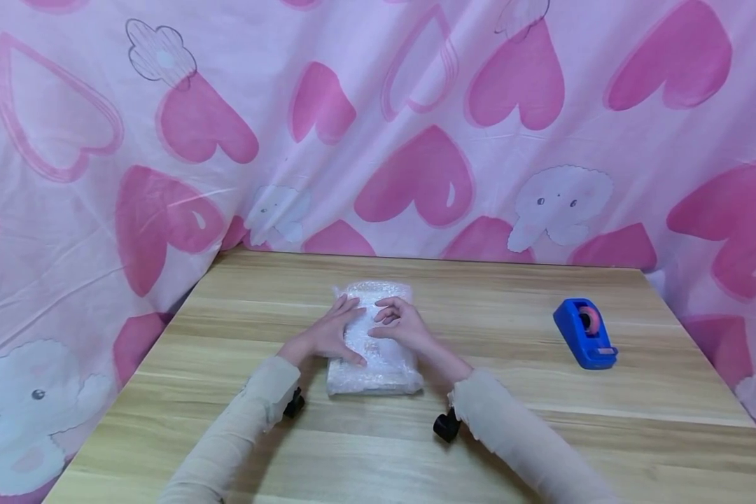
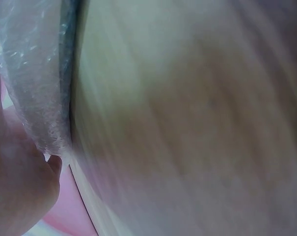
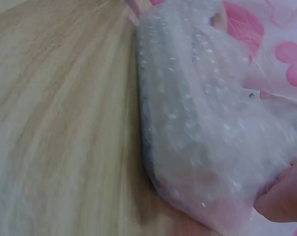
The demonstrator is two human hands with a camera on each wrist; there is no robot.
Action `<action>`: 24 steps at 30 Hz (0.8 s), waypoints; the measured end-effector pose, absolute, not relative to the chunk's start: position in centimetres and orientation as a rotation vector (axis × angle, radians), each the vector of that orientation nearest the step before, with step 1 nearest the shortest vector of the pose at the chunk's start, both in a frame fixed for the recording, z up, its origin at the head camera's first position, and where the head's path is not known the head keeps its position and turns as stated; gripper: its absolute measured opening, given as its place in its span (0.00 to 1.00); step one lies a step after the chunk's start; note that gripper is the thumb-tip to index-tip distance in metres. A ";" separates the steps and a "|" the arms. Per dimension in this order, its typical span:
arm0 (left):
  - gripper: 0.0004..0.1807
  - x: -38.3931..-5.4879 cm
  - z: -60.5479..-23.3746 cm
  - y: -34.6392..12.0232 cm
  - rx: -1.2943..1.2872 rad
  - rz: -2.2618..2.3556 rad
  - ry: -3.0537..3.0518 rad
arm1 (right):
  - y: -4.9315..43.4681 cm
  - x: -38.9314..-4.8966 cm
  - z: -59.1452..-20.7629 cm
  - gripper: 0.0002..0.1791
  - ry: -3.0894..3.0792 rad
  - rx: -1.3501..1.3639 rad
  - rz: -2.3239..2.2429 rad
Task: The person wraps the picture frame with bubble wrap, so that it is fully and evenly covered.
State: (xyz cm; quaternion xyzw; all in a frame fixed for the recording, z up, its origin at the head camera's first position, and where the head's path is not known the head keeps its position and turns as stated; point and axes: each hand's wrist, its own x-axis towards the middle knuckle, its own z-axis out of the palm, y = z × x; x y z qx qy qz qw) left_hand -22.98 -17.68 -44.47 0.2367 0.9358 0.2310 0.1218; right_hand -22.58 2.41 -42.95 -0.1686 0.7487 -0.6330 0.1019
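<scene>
A flat package wrapped in bubble wrap (image 1: pixel 381 364) lies on the table, its long side pointing away from me. My left hand (image 1: pixel 330 332) rests on its left side, fingers and thumb spread across the wrap. Over the right side, my right hand (image 1: pixel 409 329) has bent fingers and its thumb at the wrap. In the right wrist view, a loose flap of bubble wrap (image 3: pixel 266 132) rises from the package to the thumb (image 3: pixel 283 199) and fingers, which hold it. What lies inside the wrap is hidden beneath the cloudy layers.
To the right on the wooden table (image 1: pixel 498 434) stands a blue tape dispenser (image 1: pixel 582 336) with a pink roll of tape. A pink curtain (image 1: pixel 409 175) with hearts hangs behind the table and along its sides. Dark wrist-camera mounts (image 1: pixel 446 425) sit under both sleeves.
</scene>
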 end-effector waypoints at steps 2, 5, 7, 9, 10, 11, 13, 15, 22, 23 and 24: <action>0.62 -23.1 -44.6 -17.7 0.688 0.668 2.734 | 2.0 -22.5 -43.0 0.31 2.247 -0.482 -1.832; 0.62 -23.2 -44.7 -17.6 0.693 0.658 2.738 | 1.5 -22.4 -43.1 0.32 2.309 -0.448 -1.762; 0.63 -23.2 -44.7 -17.6 0.698 0.649 2.740 | 1.2 -22.3 -43.2 0.32 2.376 -0.447 -1.698; 0.63 -23.2 -44.6 -17.6 0.698 0.654 2.740 | 1.0 -22.3 -43.3 0.32 2.441 -0.455 -1.634; 0.63 -23.2 -44.6 -17.6 0.699 0.660 2.739 | 1.0 -22.3 -43.4 0.32 2.474 -0.466 -1.598; 0.62 -23.2 -44.6 -17.7 0.700 0.666 2.738 | 0.9 -22.3 -43.5 0.31 2.507 -0.477 -1.563; 0.62 -23.1 -44.5 -17.7 0.707 0.672 2.739 | 0.8 -22.4 -43.7 0.31 2.555 -0.489 -1.504; 0.62 -23.1 -44.4 -17.7 0.715 0.680 2.741 | 0.7 -22.4 -43.9 0.31 2.590 -0.498 -1.463; 0.62 -23.1 -44.5 -17.7 0.725 0.676 2.742 | 0.6 -22.3 -44.2 0.30 2.601 -0.487 -1.471; 0.62 -23.1 -44.5 -17.7 0.726 0.677 2.740 | 0.7 -22.3 -44.2 0.29 2.599 -0.489 -1.477; 0.62 -23.1 -44.5 -17.7 0.727 0.677 2.739 | 0.7 -22.2 -44.2 0.29 2.601 -0.489 -1.479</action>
